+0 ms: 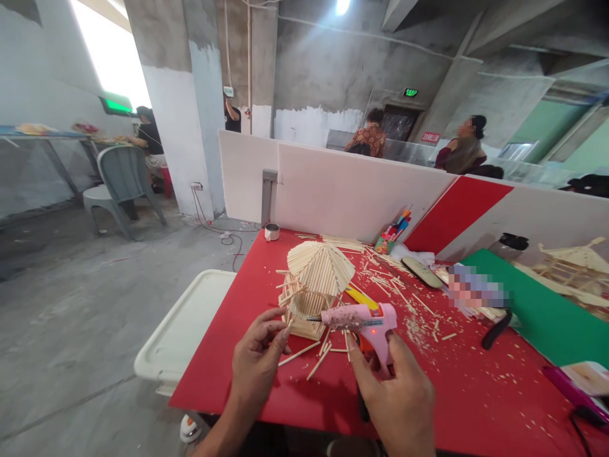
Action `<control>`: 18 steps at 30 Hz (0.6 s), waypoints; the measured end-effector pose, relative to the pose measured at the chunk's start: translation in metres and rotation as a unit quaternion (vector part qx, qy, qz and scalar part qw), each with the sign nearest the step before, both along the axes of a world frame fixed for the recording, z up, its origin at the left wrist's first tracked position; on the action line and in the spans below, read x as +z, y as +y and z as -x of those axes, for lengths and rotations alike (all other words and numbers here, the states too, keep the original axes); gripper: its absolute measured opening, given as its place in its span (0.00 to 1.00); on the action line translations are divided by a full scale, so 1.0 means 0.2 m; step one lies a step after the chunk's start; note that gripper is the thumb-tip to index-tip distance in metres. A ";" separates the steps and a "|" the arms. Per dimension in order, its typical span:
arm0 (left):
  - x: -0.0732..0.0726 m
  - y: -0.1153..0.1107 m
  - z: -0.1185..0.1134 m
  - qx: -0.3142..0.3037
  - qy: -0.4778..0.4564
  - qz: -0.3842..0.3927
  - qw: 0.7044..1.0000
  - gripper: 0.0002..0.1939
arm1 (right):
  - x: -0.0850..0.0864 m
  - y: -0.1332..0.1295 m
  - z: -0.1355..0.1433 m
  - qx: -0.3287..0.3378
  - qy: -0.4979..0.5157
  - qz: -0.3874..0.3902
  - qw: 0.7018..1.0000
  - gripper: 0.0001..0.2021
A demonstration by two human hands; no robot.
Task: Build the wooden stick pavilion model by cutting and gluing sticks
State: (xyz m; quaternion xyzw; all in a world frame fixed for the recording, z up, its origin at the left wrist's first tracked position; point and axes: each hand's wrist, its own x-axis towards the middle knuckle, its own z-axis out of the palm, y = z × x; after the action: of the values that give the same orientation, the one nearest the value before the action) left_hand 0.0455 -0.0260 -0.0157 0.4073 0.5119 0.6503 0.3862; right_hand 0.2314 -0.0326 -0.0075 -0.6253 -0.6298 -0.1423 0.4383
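The head camera looks forward-down over a red table (457, 393).

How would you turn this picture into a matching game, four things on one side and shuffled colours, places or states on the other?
Things:
1. glue gun
2. stick model
3. cup
4. plastic chair

Matches:
A. filled with pens
B. grey, standing on the floor
C. pink, held in the right hand
D. topped with a cone-like roof

Right pairs: 1-C, 2-D, 3-A, 4-B
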 end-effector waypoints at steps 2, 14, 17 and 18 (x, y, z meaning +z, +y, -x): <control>-0.02 0.00 0.00 0.003 -0.036 0.009 0.999 0.10 | -0.01 0.00 0.00 0.000 -0.006 -0.001 1.000 0.21; -0.04 -0.01 -0.01 -0.092 -0.222 0.132 0.962 0.21 | -0.05 0.01 -0.02 -0.027 -0.020 -0.004 0.999 0.27; -0.04 -0.01 -0.02 -0.093 -0.224 0.140 0.960 0.21 | -0.06 0.01 -0.04 -0.052 -0.012 0.019 0.998 0.30; -0.04 -0.01 -0.02 -0.093 -0.220 0.142 0.961 0.21 | -0.06 0.01 -0.05 -0.055 -0.004 0.028 0.998 0.31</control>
State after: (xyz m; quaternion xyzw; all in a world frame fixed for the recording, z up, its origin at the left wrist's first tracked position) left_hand 0.0499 -0.0287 -0.0232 0.2412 0.4613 0.6055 0.6019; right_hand 0.2423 -0.0312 -0.0201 -0.6702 -0.5999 -0.1513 0.4099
